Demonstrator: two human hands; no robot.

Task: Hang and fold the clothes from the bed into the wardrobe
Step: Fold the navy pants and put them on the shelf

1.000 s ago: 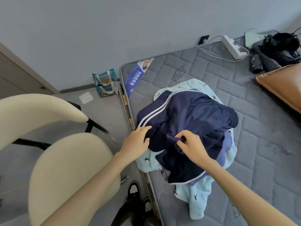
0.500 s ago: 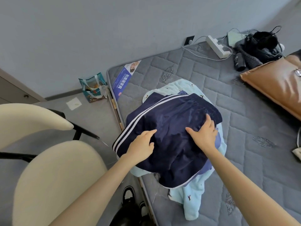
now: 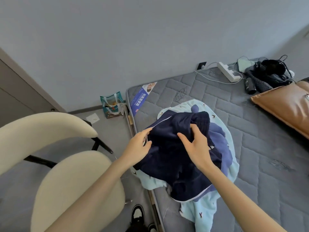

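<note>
**Both hands on the navy garment at the bed's edge**

The navy garment (image 3: 168,158), dark cloth with thin white piping, lay bunched on top of a small heap at the near-left edge of the bed (image 3: 260,148). The left hand (image 3: 137,148) held its left border, the grip closed with thumb and fingertips pinching the piped edge. The right hand (image 3: 195,148) sat on the middle of the garment, thumb spread toward the left hand and fingers curled into a raised fold of cloth, so that grip was also closed on the fabric.

Directly beneath the garment and showing at its right side lay a mid-blue garment (image 3: 220,141). Under both spread a pale blue towel (image 3: 204,213) printed with small dark marks, its near end trailing toward the camera.

Beyond the garment, a blue label (image 3: 142,97) lay on the bed's far-left corner. Far to the garment's right, a brown cushion (image 3: 287,106) rested on the bed, with a white power strip (image 3: 228,72) and a tangle of black items (image 3: 270,71) behind it by the wall.

Left of the garment, off the bed, stood a cream chair (image 3: 66,181). A patterned bag (image 3: 112,105) leaned at the wall beyond it, and black-and-white shoes (image 3: 138,213) sat on the floor nearest the camera.
</note>
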